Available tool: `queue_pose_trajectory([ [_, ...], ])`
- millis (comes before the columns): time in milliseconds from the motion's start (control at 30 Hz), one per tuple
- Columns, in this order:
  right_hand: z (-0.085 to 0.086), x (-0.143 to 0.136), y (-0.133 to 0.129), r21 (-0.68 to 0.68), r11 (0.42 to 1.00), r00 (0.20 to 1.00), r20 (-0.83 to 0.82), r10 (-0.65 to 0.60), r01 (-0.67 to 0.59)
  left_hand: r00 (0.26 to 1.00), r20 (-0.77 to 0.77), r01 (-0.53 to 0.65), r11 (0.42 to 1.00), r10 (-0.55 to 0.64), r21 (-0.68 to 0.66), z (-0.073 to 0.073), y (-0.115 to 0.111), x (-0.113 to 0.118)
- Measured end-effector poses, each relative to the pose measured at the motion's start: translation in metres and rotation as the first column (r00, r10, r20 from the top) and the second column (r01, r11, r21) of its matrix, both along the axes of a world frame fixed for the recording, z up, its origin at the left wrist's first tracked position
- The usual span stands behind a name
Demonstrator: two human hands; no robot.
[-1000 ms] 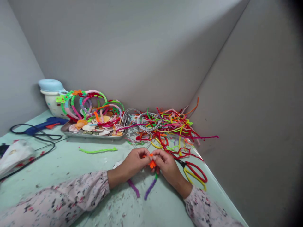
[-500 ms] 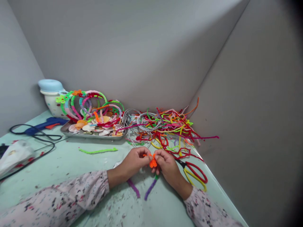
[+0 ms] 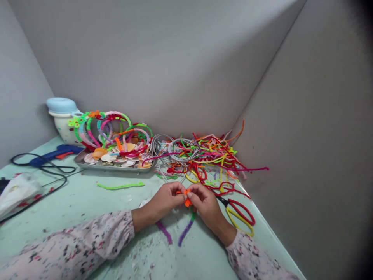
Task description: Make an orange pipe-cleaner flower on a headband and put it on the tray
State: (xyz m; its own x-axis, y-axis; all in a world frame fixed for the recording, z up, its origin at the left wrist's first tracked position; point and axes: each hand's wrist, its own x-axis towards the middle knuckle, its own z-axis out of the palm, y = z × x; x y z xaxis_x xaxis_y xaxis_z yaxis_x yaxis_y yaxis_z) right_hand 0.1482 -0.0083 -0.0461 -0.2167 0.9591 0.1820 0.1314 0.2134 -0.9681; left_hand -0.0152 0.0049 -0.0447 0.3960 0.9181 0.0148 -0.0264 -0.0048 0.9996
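Observation:
Between my two hands is a small orange pipe cleaner piece [image 3: 188, 202], bent into loops like a flower. My left hand [image 3: 169, 197] pinches its left side between thumb and fingers. From the other side my right hand [image 3: 204, 200] pinches it too, and the fingertips nearly meet. Below the hands, two purple ends of a fuzzy pipe cleaner band [image 3: 185, 234] point toward me; its upper part is hidden by the hands. Close to my right wrist lie scissors [image 3: 241, 212] with one red and one yellow handle.
A metal tray [image 3: 116, 168] of shells and pipe-cleaner headbands stands at the back. Right of it are coiled wire [image 3: 184, 151] and a heap of pipe cleaners [image 3: 218, 151]. A green pipe cleaner [image 3: 120, 186], a blue glue gun [image 3: 55, 154] and a lidded jar [image 3: 64, 122] are on the left.
My right fingers have shifted slightly over the orange piece, and less of its lower loops shows. Both hands keep their places otherwise.

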Motion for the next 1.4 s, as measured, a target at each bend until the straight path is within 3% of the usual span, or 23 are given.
queue_pose_trajectory([
  [200, -0.001, 0.003, 0.003, 0.002, 1.0, 0.995, 0.1, 0.023, -0.023, 1.0, -0.026, 0.015, 1.0, -0.015, -0.007, -0.008, 0.002, 0.001],
  [433, -0.006, 0.003, 0.001, -0.003, 1.0, 0.993, 0.115, 0.007, -0.007, 0.998, -0.014, 0.057, 0.997, -0.058, -0.048, -0.003, 0.002, 0.0],
  [767, -0.005, -0.001, 0.001, -0.085, 0.996, 0.999, -0.019, 0.032, -0.033, 0.984, 0.116, 0.15, 0.984, -0.138, -0.097, 0.002, 0.002, -0.005],
  [1067, -0.004, 0.004, 0.004, -0.172, 0.981, 0.969, -0.243, 0.046, -0.09, 0.963, 0.257, 0.112, 0.989, -0.083, -0.099, -0.002, 0.001, -0.006],
  [1400, 0.0, 0.002, -0.001, -0.084, 0.996, 0.998, -0.067, -0.015, 0.009, 0.97, 0.225, 0.105, 0.992, -0.088, -0.068, -0.003, 0.001, -0.006],
])
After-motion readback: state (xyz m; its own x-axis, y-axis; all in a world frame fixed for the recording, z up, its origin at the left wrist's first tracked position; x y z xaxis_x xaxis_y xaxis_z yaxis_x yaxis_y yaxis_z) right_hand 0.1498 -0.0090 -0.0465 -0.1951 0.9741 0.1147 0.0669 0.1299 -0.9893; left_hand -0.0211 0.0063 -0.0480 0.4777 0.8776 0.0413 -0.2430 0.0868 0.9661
